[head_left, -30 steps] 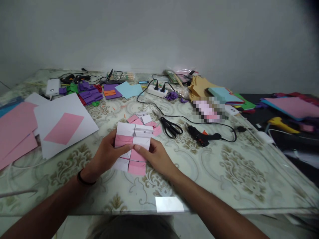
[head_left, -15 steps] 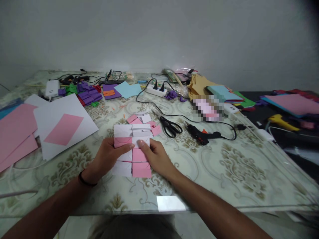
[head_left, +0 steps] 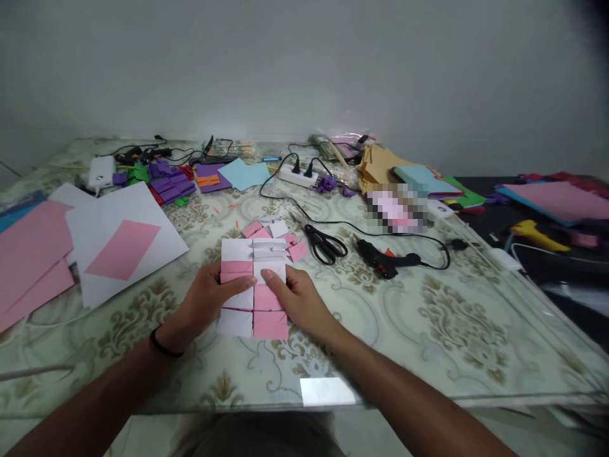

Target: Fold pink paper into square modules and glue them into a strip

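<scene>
Between my two hands is a folded paper piece, made of pink and white panels in two columns. My left hand grips its left edge, with the thumb flat across the front. From the right side my right hand holds it, thumb pressed near the middle seam. The fingers behind the paper are hidden. Small pink and white folded paper pieces lie just beyond its top edge. Black-handled scissors rest to the right of them.
A black glue gun with a cord lies right of the scissors. Behind stands a white power strip. White sheets and pink sheets are on the left. Coloured paper stacks sit at the back right.
The folded paper piece has shifted very slightly, and its lower flaps lie a little differently. Both hands keep their hold in nearly the same place.
</scene>
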Motion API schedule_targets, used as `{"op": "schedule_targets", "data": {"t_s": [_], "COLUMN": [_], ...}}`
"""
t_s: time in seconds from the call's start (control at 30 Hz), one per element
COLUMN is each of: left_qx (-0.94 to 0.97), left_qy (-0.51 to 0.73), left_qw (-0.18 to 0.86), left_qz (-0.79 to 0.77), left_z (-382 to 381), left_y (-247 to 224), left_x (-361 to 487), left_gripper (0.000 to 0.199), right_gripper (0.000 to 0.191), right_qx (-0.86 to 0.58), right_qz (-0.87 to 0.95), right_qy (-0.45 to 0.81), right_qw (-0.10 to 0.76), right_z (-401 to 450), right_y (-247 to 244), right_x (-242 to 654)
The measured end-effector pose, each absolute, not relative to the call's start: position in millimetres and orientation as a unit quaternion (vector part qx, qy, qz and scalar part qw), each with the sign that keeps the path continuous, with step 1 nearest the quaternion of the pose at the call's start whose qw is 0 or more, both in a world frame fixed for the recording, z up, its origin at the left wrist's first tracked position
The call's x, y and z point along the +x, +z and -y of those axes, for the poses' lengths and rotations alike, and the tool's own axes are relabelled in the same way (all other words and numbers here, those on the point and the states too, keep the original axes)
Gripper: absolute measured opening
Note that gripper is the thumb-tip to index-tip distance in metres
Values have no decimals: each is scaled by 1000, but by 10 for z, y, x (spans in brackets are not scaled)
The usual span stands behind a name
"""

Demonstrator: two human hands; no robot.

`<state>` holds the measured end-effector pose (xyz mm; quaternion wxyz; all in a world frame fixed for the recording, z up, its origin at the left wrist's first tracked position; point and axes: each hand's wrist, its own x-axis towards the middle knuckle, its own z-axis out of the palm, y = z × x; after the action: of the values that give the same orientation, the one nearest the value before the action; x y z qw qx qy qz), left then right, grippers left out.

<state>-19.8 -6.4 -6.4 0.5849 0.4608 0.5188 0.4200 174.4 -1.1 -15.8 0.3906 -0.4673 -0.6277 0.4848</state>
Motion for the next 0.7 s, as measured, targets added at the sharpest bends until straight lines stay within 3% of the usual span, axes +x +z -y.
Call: {"op": "schedule_targets", "data": {"t_s": [0.17,0.37,0.47,0.7], "left_qx": [468,572,592,632], "left_qy": [496,466,456,419], "left_qw": [557,454,416,383], "left_qz": [-473,-500,-518,-527], "left_z": [7,-21,-11,25], "left_y": [2,38,59,116], "left_x": [-242,-331,-331,-292], "left_gripper": [81,35,28,28], "right_gripper": [44,37,28,33], "right_qx": [-443,-424,-406,-388], "right_qz": [661,686,669,590], "right_qy": [491,492,515,554], "right_qw": [356,328,351,440], "right_z": [3,-8,-38,-95], "right_y": [-151,-98,-92,-147], "right_x": [1757,1784,1812,1857]}}
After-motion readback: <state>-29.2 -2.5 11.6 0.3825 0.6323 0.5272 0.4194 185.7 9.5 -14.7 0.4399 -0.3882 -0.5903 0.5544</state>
